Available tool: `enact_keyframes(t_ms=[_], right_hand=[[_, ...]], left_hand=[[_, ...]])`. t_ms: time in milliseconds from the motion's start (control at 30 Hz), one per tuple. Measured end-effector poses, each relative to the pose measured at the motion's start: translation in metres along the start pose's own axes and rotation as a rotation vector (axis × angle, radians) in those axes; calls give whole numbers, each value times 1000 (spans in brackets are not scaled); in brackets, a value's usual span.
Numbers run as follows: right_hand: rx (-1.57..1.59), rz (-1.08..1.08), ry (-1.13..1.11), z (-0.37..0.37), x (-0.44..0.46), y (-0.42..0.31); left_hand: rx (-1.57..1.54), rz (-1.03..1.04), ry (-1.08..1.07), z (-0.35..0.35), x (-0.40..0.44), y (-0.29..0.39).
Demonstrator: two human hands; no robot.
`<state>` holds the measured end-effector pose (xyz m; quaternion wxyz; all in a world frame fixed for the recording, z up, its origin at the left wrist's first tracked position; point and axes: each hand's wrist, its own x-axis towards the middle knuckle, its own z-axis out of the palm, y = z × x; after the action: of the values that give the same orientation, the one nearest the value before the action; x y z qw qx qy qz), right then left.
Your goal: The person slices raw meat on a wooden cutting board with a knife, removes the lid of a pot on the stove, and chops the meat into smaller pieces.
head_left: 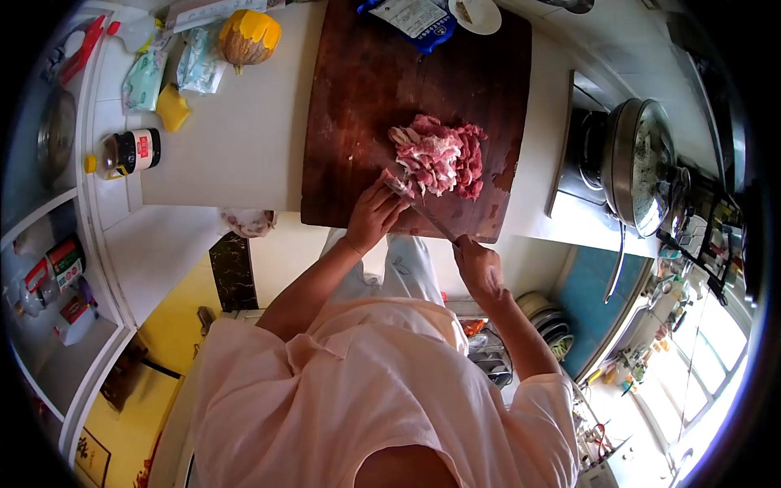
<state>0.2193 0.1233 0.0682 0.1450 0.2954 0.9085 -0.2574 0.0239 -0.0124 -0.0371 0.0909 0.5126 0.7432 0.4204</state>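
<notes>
"Meat (437, 154) lies in a heap on the board (346, 106), right of its middle. Where do we have our hands?"

"Both are at the board's near edge. Our left hand (377, 215) is at a strip (393, 176) beside the heap's near left side, fingers close together; we cannot tell whether they pinch it."

"And our right hand (480, 270)?"

"There we have the fingers clamped round the handle of the knife (434, 220). Its blade slants away to the left, the far end by the strip."

"What else do we see?"

"On the board's far part, a blue pack (413, 23) with a white dish (478, 15) beside it. On the worktop (252, 154) to our left, a pumpkin (248, 41), and farther left a bottle (126, 153). To our right, a lidded pan (620, 163) is on the stove (586, 134)."
</notes>
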Motion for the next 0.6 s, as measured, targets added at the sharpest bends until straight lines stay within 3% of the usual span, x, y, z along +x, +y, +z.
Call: enact_keyframes(t_ms=[200,367,467,600], right_hand=[[-32,15,-172,10,54,-24],[-78,-191,-111,35,124,-47],[17,-189,64,37,110,-29],[36,11,-50,8,38,16]], left_hand=[[-48,5,42,3,-2,-4],[-40,38,23,5,-1,-5],[-172,18,-39,3,3,-7],[-114,52,37,-4,1,-2]])
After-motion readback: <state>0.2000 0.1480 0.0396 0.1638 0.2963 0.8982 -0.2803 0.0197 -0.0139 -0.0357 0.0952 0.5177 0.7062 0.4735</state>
